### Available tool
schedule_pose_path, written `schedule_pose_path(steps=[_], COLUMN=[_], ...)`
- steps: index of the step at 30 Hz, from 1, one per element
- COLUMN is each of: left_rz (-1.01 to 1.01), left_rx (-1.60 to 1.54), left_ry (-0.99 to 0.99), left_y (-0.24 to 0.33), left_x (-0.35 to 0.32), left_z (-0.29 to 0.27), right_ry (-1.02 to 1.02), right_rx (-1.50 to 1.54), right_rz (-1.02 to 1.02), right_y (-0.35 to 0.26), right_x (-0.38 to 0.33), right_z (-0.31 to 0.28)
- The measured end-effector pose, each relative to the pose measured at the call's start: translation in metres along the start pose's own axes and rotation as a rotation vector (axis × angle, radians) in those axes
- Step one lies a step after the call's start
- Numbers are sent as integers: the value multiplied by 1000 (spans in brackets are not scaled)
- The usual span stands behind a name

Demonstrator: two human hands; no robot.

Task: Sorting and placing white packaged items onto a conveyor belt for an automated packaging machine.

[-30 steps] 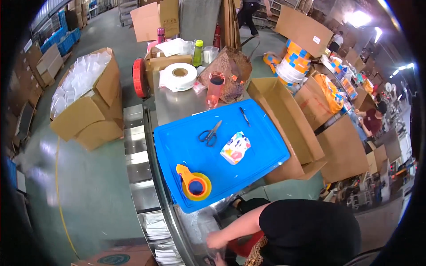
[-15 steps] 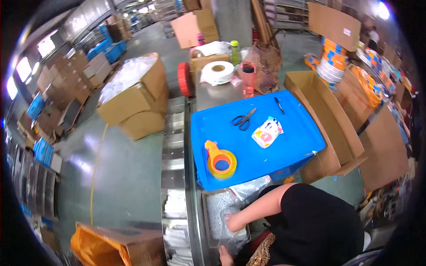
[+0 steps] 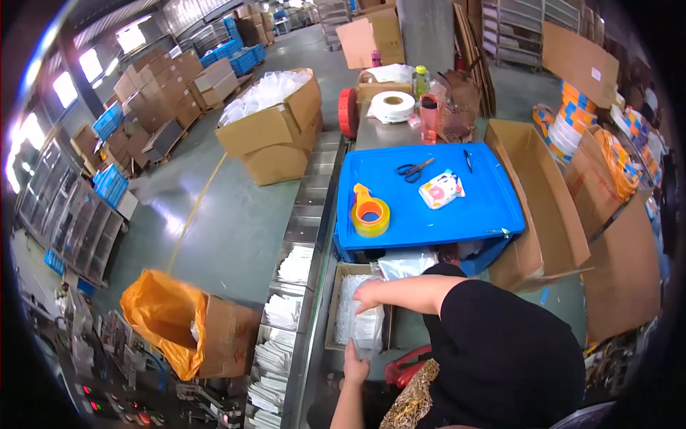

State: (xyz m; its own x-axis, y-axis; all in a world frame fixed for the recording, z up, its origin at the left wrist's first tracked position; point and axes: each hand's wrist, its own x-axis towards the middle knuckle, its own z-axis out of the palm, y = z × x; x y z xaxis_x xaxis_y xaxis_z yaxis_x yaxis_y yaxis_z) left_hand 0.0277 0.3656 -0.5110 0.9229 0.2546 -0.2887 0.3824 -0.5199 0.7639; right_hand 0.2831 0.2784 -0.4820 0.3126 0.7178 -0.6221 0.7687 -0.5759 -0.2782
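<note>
Both hands grip a clear plastic packet (image 3: 368,330) over the low cardboard box (image 3: 334,304), the left hand (image 3: 355,368) at its 6 o'clock edge with fingers hidden, the right hand (image 3: 369,293) closed at 12 o'clock.

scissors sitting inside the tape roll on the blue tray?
No, the scissors lie on the blue tray apart from the tape roll, nearer the far edge.

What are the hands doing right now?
Left hand: under a clear plastic packet, gripping its lower end.
Right hand: on the packet's top, fingers curled on it.
</note>
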Motion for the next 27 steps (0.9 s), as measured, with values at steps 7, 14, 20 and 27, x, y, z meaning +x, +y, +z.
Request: schedule_pose_path(steps=[7, 14, 20, 27], left_rz=[18, 1, -112, -173], left_rx=[-105, -103, -63, -21], left_ry=[2, 70, 47, -142], left_y=[6, 12, 20, 17], left_x=[22, 34, 55, 49], left_z=[-13, -14, -23, -32], right_ry=[311, -69, 424, 708], right_rx=[-613, -243, 133, 363], right_rz=[-222, -222, -385, -135], right_y=[18, -31, -50, -79], right_x=[-14, 6, 67, 146], right_z=[6, -30, -71, -100])
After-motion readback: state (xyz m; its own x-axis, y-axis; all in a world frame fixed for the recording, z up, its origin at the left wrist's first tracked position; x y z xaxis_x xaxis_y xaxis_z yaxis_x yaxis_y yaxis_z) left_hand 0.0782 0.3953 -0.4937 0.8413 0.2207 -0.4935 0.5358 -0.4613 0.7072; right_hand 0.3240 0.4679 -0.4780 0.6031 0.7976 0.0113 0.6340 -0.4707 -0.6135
